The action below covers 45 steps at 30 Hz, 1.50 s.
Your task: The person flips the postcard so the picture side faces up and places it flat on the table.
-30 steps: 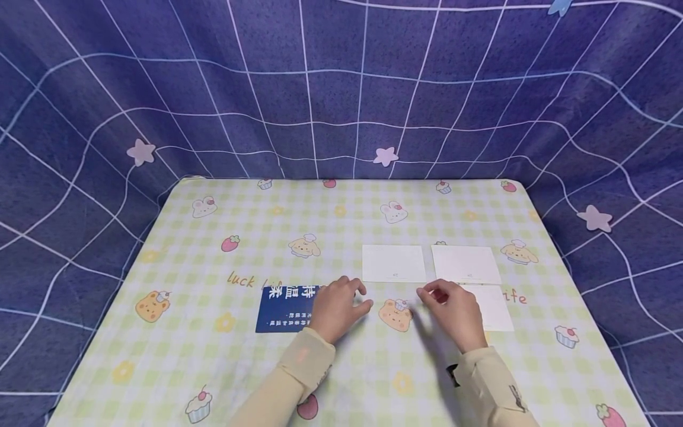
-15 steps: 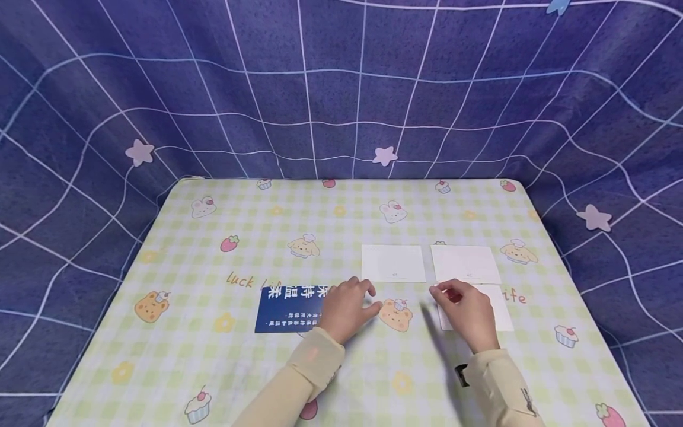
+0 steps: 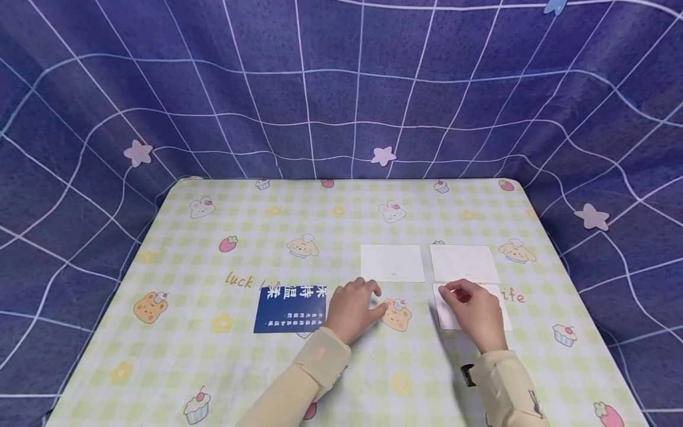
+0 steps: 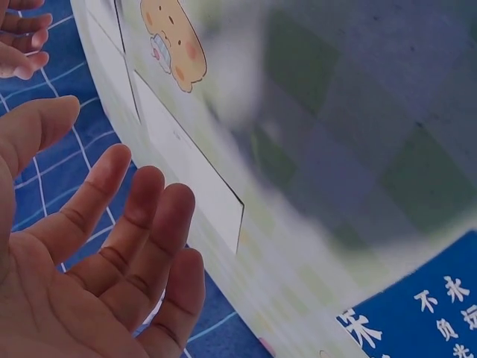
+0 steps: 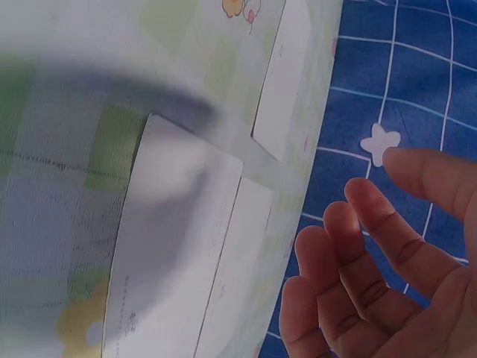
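A blue card [image 3: 290,314] with white Chinese writing lies upside down to the viewer, left of centre. My left hand [image 3: 352,311] hovers just right of it, fingers loosely bent and nothing in them; its palm [image 4: 45,291] shows bare in the left wrist view. Over the near-right white card [image 3: 496,317] is my right hand [image 3: 475,311], partly covering it. In the right wrist view the bent fingers [image 5: 373,280] and thumb stand apart, holding nothing. Two more white cards lie behind: the back-left white card [image 3: 392,263] and the back-right white card [image 3: 464,263].
A green-and-white checked tablecloth [image 3: 256,379] with printed bears, cupcakes and strawberries covers the table. Behind and at both sides hangs a dark blue grid-patterned curtain [image 3: 331,95] with pale stars.
My right hand has moved right, from beside the near-right white card to over it. My left hand has shifted slightly right, uncovering more of the blue card. The cards stay put.
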Motion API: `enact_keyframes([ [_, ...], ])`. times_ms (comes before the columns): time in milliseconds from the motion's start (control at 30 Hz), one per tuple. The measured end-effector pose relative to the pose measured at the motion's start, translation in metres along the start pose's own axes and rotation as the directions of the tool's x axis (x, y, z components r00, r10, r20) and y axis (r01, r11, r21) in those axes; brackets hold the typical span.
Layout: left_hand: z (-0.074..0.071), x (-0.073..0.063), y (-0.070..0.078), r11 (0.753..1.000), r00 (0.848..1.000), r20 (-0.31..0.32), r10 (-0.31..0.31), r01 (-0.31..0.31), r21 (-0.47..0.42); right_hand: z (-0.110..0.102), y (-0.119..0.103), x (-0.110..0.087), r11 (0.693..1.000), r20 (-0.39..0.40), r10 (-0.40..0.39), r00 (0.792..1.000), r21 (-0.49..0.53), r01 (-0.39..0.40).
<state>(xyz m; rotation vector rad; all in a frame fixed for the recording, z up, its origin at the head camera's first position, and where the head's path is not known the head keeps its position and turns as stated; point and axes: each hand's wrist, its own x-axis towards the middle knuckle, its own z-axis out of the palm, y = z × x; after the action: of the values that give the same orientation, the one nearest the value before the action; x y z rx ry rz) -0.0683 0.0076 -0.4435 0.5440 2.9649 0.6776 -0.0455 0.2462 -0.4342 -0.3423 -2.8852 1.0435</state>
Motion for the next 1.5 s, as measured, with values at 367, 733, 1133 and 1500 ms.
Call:
enact_keyframes([
  [367, 0.010, 0.005, 0.007, 0.999, 0.999, -0.018, 0.027, -0.027, 0.019, -0.009, 0.010, 0.001, 0.999, 0.023, 0.053, 0.998, -0.001, -0.053],
  [733, 0.017, 0.008, 0.017, 0.999, 0.999, 0.020, 0.033, -0.034, 0.038, -0.014, 0.021, 0.003, 0.994, 0.043, 0.110, 0.993, -0.003, -0.110],
  [1133, 0.024, 0.011, 0.027, 0.997, 0.998, 0.048, 0.051, -0.054, 0.056, -0.019, 0.035, 0.005, 0.989, 0.063, 0.150, 0.987, -0.007, -0.150],
  [1500, 0.030, 0.016, 0.042, 0.992, 0.995, 0.079, 0.060, -0.068, 0.103, -0.024, 0.045, 0.007, 0.987, 0.081, 0.161, 0.984, -0.021, -0.160],
])
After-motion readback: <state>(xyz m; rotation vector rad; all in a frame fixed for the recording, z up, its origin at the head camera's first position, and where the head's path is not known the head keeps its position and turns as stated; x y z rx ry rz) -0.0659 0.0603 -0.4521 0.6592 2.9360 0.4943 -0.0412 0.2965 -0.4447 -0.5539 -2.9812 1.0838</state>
